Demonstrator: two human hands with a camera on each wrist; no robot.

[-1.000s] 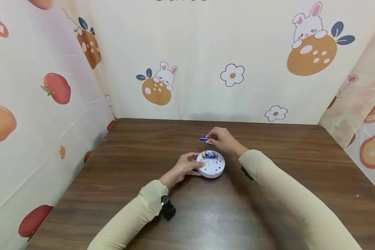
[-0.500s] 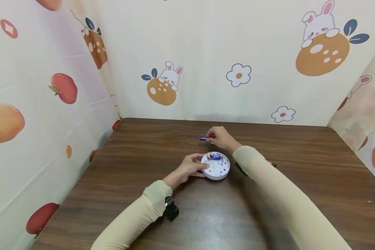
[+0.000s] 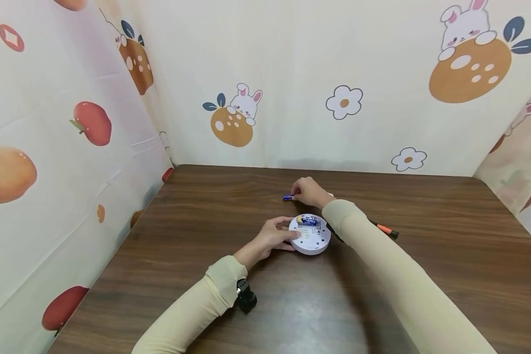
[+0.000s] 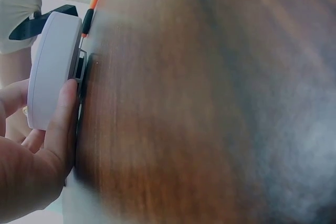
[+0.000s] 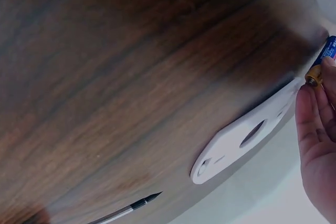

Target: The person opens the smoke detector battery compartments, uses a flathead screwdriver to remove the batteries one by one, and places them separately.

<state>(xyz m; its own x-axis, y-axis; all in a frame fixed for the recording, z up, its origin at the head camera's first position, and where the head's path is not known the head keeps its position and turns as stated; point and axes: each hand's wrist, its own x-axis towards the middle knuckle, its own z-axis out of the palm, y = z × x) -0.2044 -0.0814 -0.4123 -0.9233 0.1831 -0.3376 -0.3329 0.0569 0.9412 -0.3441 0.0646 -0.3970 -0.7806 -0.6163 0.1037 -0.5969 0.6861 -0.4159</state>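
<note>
Pinching a battery (image 3: 287, 197), the right hand (image 3: 308, 191) has shifted left beyond the disc (image 3: 310, 244), uncovering the screwdriver (image 3: 385, 229), leaving that battery outside while the left hand (image 3: 272, 236) grips the disc, a second battery (image 3: 308, 221) inside.

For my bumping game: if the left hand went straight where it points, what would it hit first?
First, the white round device the left hand holds; beyond, maybe the right sleeve, but depth's unclear.

White disc (image 3: 311, 240); blue battery (image 5: 326, 51) (gold-ended); brown wood-grained table (image 3: 203, 211); fruit-printed curtain (image 3: 287, 73).
</note>
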